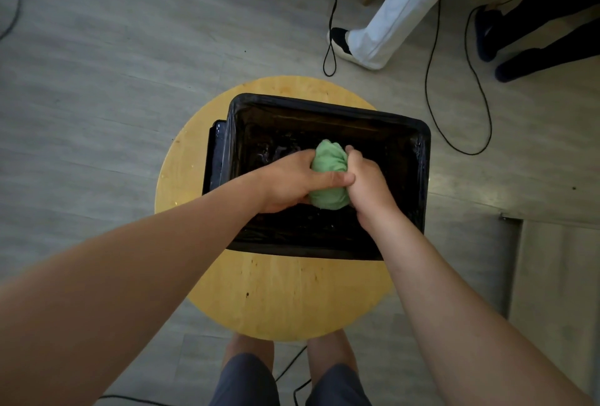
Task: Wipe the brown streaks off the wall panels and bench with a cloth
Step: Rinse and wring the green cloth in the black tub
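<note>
Your left hand (292,181) and right hand (367,184) both grip the balled cloth (329,162) over the middle of the tub (324,107) toward the stool's (276,301) far edge; it is likely soft, light and sodden, so hold its bulk, not a corner.

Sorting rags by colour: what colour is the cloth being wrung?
Green; the cloth shows clearly in the head view.
</note>
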Tool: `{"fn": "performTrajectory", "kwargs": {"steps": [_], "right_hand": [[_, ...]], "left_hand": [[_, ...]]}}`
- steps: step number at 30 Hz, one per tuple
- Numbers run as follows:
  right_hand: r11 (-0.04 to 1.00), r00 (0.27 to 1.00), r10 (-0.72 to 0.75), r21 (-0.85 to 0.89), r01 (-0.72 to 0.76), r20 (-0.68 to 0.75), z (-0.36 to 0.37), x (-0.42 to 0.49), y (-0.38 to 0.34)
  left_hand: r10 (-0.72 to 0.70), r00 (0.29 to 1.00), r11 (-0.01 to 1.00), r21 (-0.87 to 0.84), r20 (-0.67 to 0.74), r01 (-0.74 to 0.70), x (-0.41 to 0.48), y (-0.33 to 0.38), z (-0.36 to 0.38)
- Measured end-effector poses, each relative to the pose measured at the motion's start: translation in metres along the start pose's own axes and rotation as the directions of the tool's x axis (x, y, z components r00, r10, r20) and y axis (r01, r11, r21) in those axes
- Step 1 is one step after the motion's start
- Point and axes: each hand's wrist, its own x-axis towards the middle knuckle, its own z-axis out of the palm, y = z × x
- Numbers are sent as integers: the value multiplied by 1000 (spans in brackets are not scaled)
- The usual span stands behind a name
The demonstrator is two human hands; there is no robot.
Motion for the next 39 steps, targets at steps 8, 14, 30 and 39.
{"fn": "performTrajectory", "kwargs": {"steps": [8, 14, 30, 39], "right_hand": [[994, 977, -104, 6, 105, 188, -20, 3, 1], [983, 962, -185, 49, 179, 199, -19, 6, -4], [912, 911, -343, -152, 382, 230, -27, -2, 1], [805, 885, -370, -379, 457, 282, -36, -5, -4]], "left_hand": [[67, 979, 940, 341, -193, 2, 1, 14, -13], [53, 963, 906, 417, -265, 65, -1, 20, -11], [-75, 991, 872, -489, -109, 12, -2, 2, -11], [-107, 988, 935, -348, -115, 60, -10, 1, -3]]}}
